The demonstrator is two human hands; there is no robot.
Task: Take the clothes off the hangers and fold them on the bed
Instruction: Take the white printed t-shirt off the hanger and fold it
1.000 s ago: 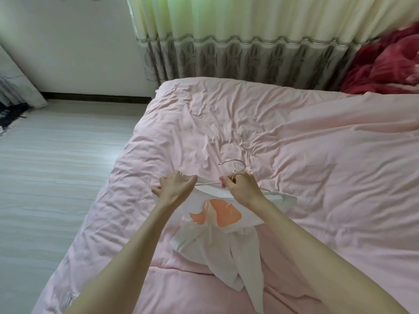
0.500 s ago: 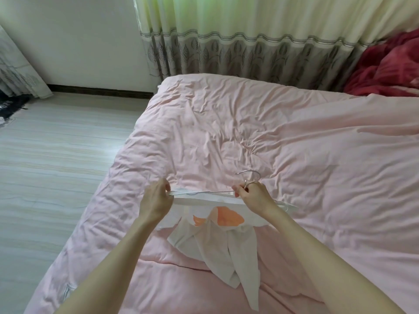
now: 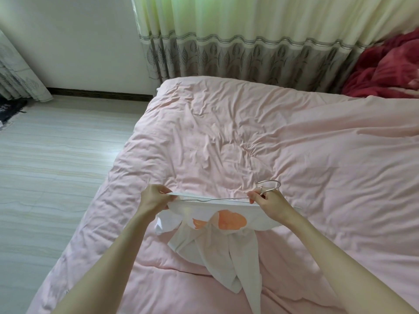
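Observation:
A white garment (image 3: 217,248) with an orange print hangs from a thin metal wire hanger (image 3: 268,186) above the pink bed (image 3: 249,143). My left hand (image 3: 155,198) pinches the garment's shoulder edge at the left end of the hanger. My right hand (image 3: 269,202) grips the hanger at the base of its hook, along with the cloth there. The hanger's wire arm shows bare between my hands. The garment's lower part lies crumpled on the bedcover.
A red blanket (image 3: 385,71) is heaped at the bed's far right. Curtains (image 3: 249,41) hang behind the bed. Pale wood floor (image 3: 56,166) lies to the left, with a dark mat (image 3: 11,109) at the far left edge.
My hands have spread further apart. The left hand pulled the shoulder leftward, baring more of the hanger's wire. The right hand moved right with the hook.

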